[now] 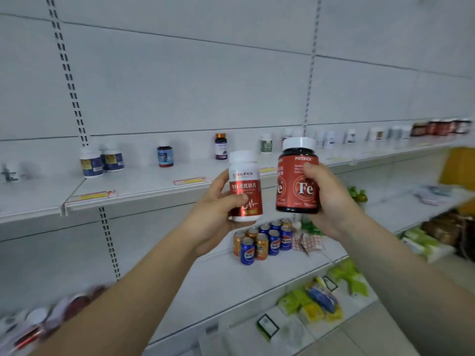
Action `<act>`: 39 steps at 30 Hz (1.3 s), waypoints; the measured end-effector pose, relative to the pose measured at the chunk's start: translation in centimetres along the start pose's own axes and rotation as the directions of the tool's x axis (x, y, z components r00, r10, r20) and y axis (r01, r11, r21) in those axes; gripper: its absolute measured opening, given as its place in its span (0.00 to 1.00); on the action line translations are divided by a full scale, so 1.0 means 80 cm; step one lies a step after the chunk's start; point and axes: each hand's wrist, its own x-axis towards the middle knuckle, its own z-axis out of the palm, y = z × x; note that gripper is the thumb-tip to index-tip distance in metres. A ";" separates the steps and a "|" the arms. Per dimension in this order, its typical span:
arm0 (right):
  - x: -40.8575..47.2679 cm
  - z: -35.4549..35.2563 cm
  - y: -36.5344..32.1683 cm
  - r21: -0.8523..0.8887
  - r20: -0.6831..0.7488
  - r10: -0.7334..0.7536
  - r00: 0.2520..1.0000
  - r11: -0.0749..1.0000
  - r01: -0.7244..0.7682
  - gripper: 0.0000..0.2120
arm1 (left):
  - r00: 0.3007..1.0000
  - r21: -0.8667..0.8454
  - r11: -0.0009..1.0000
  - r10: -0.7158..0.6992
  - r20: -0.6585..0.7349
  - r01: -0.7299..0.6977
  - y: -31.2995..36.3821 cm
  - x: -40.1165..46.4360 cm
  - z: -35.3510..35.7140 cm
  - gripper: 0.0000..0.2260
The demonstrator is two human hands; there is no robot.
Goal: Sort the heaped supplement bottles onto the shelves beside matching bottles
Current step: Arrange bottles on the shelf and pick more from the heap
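In front of the white shelving unit, both hands were raised side by side, each closed around one upright supplement bottle. The left hand (216, 209) gripped a white bottle with a red label (245, 186), its thumb lying across the lower front of the label and its fingers wrapped behind. The right hand (327, 199) was clamped on a dark bottle with a white cap and a red "Fe" label (298, 176), the thumb pressed on the upper right of the label and the palm cupping the bottle's right side. The two bottles stood near each other without touching, the dark one slightly higher.

Behind them ran the upper shelf (144, 186), which carried scattered bottles: two blue-labelled bottles (101, 160) at left, a blue bottle with a dark cap (165, 155), and a purple bottle with an orange cap (221, 146). Further right stood a blurred row of white bottles (352, 136). On the shelf below sat a cluster of soda cans (264, 240). At lower left, a blurred heap of bottles (43, 319) was visible beneath the left forearm.
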 end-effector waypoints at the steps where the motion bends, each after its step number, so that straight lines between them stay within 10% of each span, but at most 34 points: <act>1: 0.002 -0.028 -0.010 0.002 -0.032 -0.005 0.999 1.000 0.005 0.13 | 1.000 -0.004 1.000 -0.005 0.025 0.005 -0.009 0.017 0.023 0.26; 18: 0.103 -0.427 -0.132 -0.074 -0.255 -0.035 0.966 0.997 0.016 0.17 | 0.980 -0.027 0.996 -0.084 0.179 0.090 -0.163 0.288 0.367 0.27; 32: 0.405 -0.499 -0.093 -0.175 -0.102 -0.024 0.995 0.985 0.005 0.17 | 0.997 0.325 0.943 0.077 -0.002 -0.072 -0.185 0.567 0.336 0.27; 39: 0.562 -0.473 -0.066 -0.285 0.047 -0.040 0.998 0.957 0.052 0.17 | 0.957 0.675 0.738 0.195 -0.216 0.002 -0.181 0.669 0.260 0.43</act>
